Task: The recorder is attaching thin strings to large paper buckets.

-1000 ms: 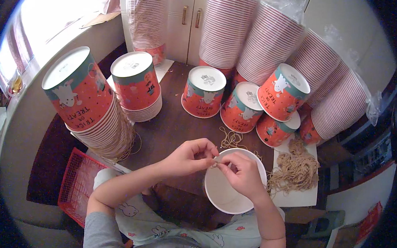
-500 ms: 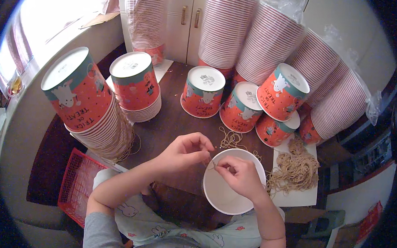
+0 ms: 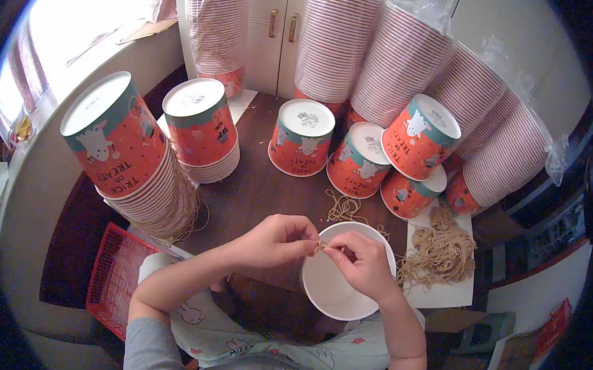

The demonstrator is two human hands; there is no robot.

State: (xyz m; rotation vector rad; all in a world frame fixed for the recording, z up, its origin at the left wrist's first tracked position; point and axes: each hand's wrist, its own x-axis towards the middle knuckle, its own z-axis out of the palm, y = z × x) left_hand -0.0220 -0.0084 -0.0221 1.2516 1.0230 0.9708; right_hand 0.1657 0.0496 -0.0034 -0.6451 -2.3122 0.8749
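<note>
Smooth paper bucket [image 3: 337,284], rough twine [image 3: 444,252]

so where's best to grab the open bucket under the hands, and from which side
Probably pinch the near rim of the open bucket, from the person's side: its mouth faces up and that lip is exposed, while the right hand hangs over its right part.

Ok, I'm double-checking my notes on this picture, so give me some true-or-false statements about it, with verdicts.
1. The left hand and right hand pinch string. True.
2. The bucket beneath them shows its closed base. False: we see into its open mouth.
3. A tangled heap of string lies right of that bucket. True.
4. The basket is blue. False: it's red.
</note>
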